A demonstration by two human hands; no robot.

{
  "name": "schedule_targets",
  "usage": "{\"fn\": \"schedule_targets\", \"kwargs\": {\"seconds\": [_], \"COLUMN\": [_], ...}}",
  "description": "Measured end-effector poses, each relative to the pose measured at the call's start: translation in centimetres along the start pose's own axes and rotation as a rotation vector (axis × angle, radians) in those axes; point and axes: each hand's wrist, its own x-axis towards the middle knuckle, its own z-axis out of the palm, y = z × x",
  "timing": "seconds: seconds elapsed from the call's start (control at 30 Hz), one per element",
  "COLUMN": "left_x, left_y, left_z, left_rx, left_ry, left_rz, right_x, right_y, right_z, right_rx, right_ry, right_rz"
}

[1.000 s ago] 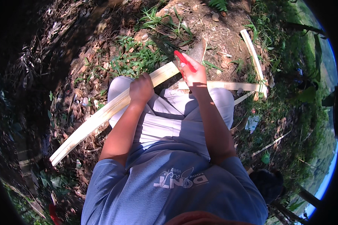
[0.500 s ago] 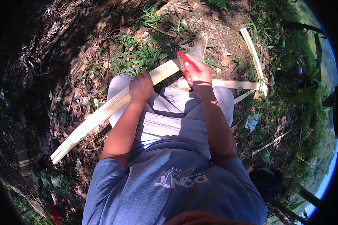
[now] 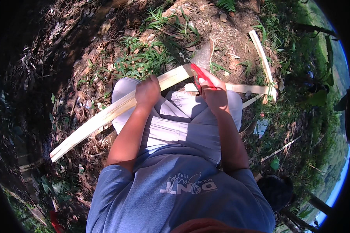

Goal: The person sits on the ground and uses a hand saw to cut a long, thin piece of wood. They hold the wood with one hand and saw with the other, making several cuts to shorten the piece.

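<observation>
A long, pale wooden strip point(image 3: 91, 122) slants across my lap from lower left to upper right. My left hand point(image 3: 147, 91) is closed around it over my left knee. My right hand point(image 3: 214, 91) grips the red handle of a handsaw point(image 3: 198, 72) at the strip's upper right end. The saw's handle meets the wood there; most of its blade is hard to make out against the shaded ground. Behind my right hand, a second pale strip point(image 3: 245, 88) lies across by my right knee.
Another pale strip point(image 3: 262, 56) lies on the ground at the right, meeting the second one near its end. Grass point(image 3: 140, 58) and dry leaves cover the soil ahead. A thin stick point(image 3: 280, 148) and a whitish scrap point(image 3: 261, 127) lie to my right.
My right hand and the saw have moved a little right and down, toward me. The long strip's lower left end has risen slightly, with my left hand still around it.
</observation>
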Motion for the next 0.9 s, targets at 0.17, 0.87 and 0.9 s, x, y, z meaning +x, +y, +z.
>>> {"fn": "schedule_targets", "kwargs": {"seconds": [0.17,0.87,0.9], "left_x": [-0.3,1.1,1.1], "left_y": [0.1,-0.2,-0.1], "left_z": [0.3,-1.8,-2.4], "left_rx": [0.044,-0.046,-0.053], "left_ry": [0.023,-0.029,-0.032], "left_rz": [0.056,-0.054,-0.062], "right_x": [-2.7,-27.0,-25.9], "right_y": [0.4,-8.2,-7.8], "right_z": [0.8,-10.0,-9.4], "right_rx": [-0.042,-0.037,-0.111], "right_ry": [0.053,0.318,0.358], "right_rz": [-0.089,-0.124,-0.205]}}
